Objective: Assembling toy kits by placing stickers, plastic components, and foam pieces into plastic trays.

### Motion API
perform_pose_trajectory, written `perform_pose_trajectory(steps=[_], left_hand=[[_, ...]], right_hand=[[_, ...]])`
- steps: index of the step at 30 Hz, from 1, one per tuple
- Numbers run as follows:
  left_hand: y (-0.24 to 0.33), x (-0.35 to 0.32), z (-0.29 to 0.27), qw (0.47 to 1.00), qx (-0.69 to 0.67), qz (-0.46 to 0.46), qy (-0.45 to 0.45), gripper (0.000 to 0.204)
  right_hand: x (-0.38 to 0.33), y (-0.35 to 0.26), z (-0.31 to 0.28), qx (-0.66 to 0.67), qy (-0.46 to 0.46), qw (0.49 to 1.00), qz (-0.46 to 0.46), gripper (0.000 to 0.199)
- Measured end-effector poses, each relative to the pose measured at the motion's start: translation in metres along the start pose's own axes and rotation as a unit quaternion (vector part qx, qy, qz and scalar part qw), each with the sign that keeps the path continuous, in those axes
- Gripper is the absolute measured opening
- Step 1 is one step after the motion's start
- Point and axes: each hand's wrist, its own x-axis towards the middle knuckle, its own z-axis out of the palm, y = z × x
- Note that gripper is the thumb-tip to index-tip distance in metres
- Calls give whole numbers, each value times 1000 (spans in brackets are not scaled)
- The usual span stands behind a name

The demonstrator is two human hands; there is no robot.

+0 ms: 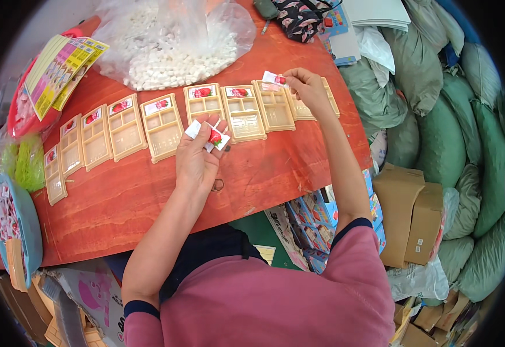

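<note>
My left hand (196, 161), palm up, is closed on a few small white packets with a red strawberry print (216, 137). Farther right, my right hand (309, 88) pinches one similar strawberry packet (271, 77) between thumb and fingertips. That packet is over the upper end of a beige plastic tray (278, 117). Several such divided trays stand in a curved row across the table, many with a strawberry packet in the top compartment, such as the tray (126, 134) to the left. My right hand partly covers the trays at the row's right end.
A clear bag of small white pieces (174, 66) lies on the red table (148, 202) behind the trays. At left are a blue basin (30, 225) of packets and printed sheets (59, 72). Cartons (400, 208) and green sacks (446, 133) crowd the right side.
</note>
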Motion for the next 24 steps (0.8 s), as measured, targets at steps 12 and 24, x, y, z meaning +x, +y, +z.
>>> perform_pose_trajectory(steps=[12, 24], left_hand=[[-5, 3, -2, 1000, 3, 1, -1, 27], [-10, 3, -2, 1000, 3, -18, -10, 30]], right_hand=[[10, 47, 3, -391, 55, 839, -373, 13], [-5, 28, 16, -413, 62, 812, -407, 28]])
